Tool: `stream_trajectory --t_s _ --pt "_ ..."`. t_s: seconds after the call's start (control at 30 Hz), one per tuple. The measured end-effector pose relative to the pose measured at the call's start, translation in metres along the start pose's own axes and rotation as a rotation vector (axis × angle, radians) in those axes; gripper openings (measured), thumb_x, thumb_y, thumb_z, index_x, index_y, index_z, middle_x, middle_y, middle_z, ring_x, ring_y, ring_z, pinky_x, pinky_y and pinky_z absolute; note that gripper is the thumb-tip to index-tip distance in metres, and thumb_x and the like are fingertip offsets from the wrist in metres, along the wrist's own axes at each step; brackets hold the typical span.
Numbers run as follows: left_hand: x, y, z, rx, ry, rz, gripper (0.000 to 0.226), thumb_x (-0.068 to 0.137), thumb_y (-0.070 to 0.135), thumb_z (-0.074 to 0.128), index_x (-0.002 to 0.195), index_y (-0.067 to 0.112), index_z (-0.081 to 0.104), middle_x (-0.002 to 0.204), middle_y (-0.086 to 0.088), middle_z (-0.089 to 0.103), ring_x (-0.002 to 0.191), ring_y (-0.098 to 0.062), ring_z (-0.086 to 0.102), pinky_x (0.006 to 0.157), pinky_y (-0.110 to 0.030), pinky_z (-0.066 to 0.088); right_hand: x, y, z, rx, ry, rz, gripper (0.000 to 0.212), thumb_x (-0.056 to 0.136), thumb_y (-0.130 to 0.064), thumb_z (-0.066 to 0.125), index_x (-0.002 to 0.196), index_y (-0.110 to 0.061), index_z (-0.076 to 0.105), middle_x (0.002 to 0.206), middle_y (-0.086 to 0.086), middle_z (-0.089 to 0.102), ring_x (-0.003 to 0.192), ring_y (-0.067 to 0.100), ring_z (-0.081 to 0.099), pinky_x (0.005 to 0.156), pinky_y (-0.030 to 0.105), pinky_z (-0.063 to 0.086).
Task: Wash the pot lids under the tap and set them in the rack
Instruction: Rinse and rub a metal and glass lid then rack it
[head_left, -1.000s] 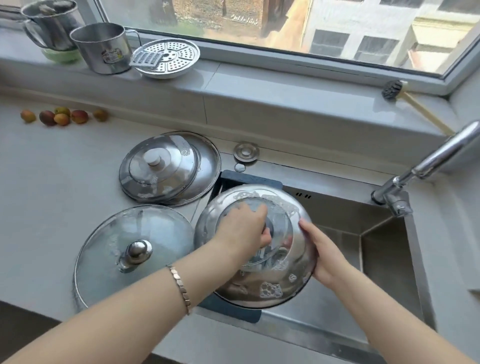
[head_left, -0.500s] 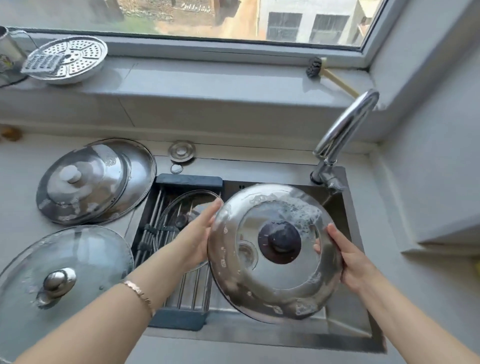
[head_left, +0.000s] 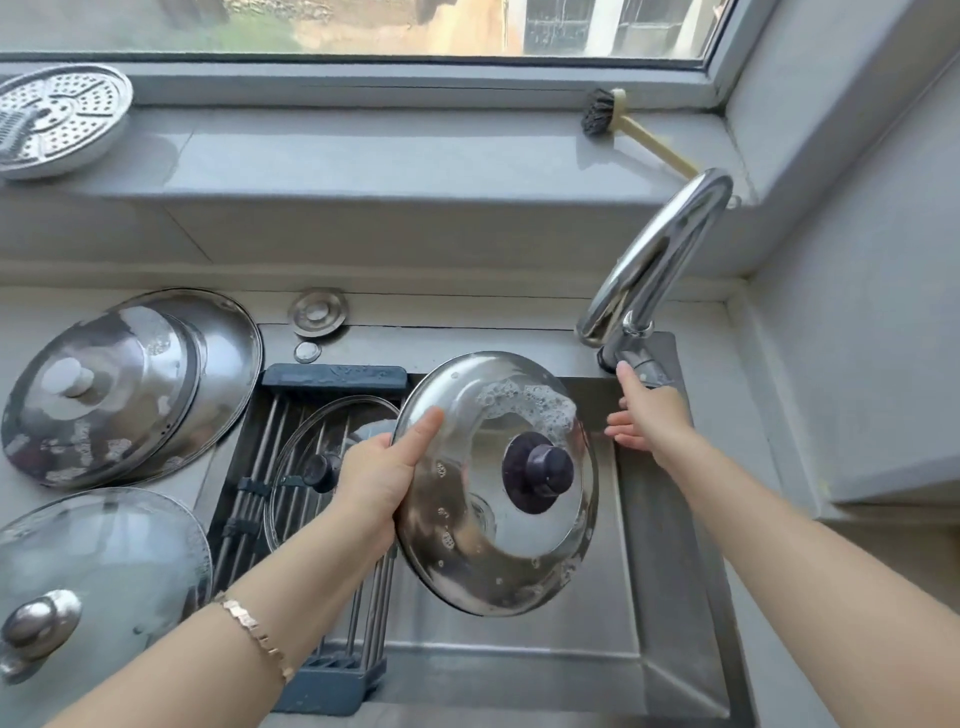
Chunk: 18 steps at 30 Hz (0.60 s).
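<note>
Nearest the camera, a large glass lid (head_left: 114, 566) with a steel knob lies flat on the grey desk (head_left: 31, 312) at the left. Beside it is a forearm wearing a link bracelet (head_left: 254, 634). Past it, a dark-framed rack (head_left: 244, 519) of steel rods spans the left part of the steel sink (head_left: 670, 571). A smaller glass lid (head_left: 311, 431) lies in the rack, partly hidden behind the left hand (head_left: 382, 480).

That hand grips the soapy steel lid (head_left: 467, 551) by its left rim, thumb laid across the top face. The lid is held tilted above the basin, just right of the rack, with suds clinging near its dark knob (head_left: 540, 478) and along its upper edge.

The right hand (head_left: 649, 415) holds nothing. Its fingers are straight and spread, the forefinger tip at the lever at the foot of the tap (head_left: 660, 260). The tap's curved spout ends just beyond the lid's far rim.

Farther left, two steel lids (head_left: 130, 384), streaked with foam, lie stacked on the desk. A small round metal cap (head_left: 318, 312) sits behind the rack. On the windowsill (head_left: 363, 156) rest a perforated steamer tray (head_left: 57, 119) at the left and a brush (head_left: 602, 111) at the right.
</note>
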<state>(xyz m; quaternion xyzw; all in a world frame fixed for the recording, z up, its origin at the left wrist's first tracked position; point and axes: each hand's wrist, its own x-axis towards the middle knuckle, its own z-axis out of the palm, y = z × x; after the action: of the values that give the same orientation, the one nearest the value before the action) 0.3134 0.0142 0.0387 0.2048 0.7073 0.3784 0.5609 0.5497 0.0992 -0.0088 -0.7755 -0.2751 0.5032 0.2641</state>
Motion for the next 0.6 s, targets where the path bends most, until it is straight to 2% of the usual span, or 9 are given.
stream_trajectory --t_s 0.07,0.13,0.17,0.23,0.3,0.37,0.43,0.6 --pt "0.000 0.003 0.005 0.008 0.011 0.017 0.039 0.072 0.040 0.073 0.077 0.003 0.063 0.063 -0.010 0.068 0.056 -0.021 0.064 0.064 -0.033 0.054 0.008 -0.002 0.003 -0.080 0.017 0.041 0.042 0.094 -0.039 0.037 0.089 -0.002 0.056 0.085 0.016 0.064 0.059 0.025 0.061 0.050 0.027 0.048" --pt "-0.001 0.006 0.008 -0.007 0.000 0.012 0.053 0.058 0.048 0.075 0.081 0.002 0.063 0.073 -0.015 0.067 0.064 -0.025 0.063 0.074 -0.040 0.055 0.014 0.000 0.005 -0.124 0.064 0.057 0.041 0.096 -0.033 0.029 0.082 -0.003 0.054 0.084 0.016 0.065 0.053 0.023 0.055 0.046 0.026 0.043" --pt "-0.001 0.008 0.009 -0.018 -0.007 -0.001 0.063 0.050 0.052 0.074 0.085 0.001 0.063 0.078 -0.018 0.066 0.068 -0.027 0.063 0.079 -0.043 0.054 0.015 0.001 0.006 -0.148 0.082 0.057 0.041 0.096 -0.031 0.027 0.085 -0.002 0.054 0.083 0.016 0.064 0.053 0.023 0.054 0.046 0.026 0.042" --pt "-0.001 0.009 0.011 -0.040 -0.016 -0.013 0.072 0.045 0.055 0.073 0.093 0.002 0.064 0.083 -0.020 0.064 0.071 -0.027 0.061 0.080 -0.045 0.053 0.017 0.004 0.006 -0.168 0.100 0.037 0.039 0.097 -0.029 0.025 0.090 -0.003 0.053 0.081 0.017 0.064 0.056 0.025 0.054 0.047 0.028 0.043" --pt "-0.001 0.009 0.014 -0.052 -0.012 -0.014 0.077 0.045 0.056 0.075 0.097 0.000 0.064 0.084 -0.020 0.065 0.070 -0.027 0.061 0.076 -0.042 0.054 0.018 0.007 0.004 -0.183 0.110 0.005 0.041 0.097 -0.026 0.026 0.078 -0.001 0.051 0.081 0.017 0.064 0.064 0.028 0.058 0.052 0.030 0.045" --pt "0.000 0.008 0.014 -0.053 -0.013 -0.006 0.094 0.031 0.065 0.078 0.100 0.003 0.063 0.088 -0.021 0.064 0.074 -0.028 0.061 0.080 -0.045 0.054 0.018 0.011 0.001 -0.208 0.120 -0.025 0.042 0.097 -0.024 0.027 0.066 -0.005 0.048 0.080 0.016 0.065 0.070 0.028 0.060 0.055 0.031 0.047" --pt "0.000 0.007 0.014 -0.058 -0.023 -0.010 0.108 0.015 0.073 0.078 0.100 0.009 0.062 0.094 -0.018 0.064 0.078 -0.029 0.060 0.087 -0.051 0.051 0.018 0.013 -0.001 -0.217 0.120 -0.046 0.040 0.097 -0.023 0.027 0.064 -0.008 0.046 0.080 0.016 0.065 0.071 0.028 0.060 0.054 0.030 0.046" --pt "-0.003 0.005 0.014 -0.046 -0.054 -0.012 0.095 0.022 0.069 0.079 0.096 0.013 0.060 0.092 -0.015 0.063 0.078 -0.028 0.058 0.086 -0.051 0.050 0.014 0.013 -0.003 -0.217 0.100 -0.067 0.038 0.096 -0.019 0.028 0.064 -0.007 0.045 0.080 0.017 0.064 0.066 0.028 0.057 0.052 0.030 0.044"
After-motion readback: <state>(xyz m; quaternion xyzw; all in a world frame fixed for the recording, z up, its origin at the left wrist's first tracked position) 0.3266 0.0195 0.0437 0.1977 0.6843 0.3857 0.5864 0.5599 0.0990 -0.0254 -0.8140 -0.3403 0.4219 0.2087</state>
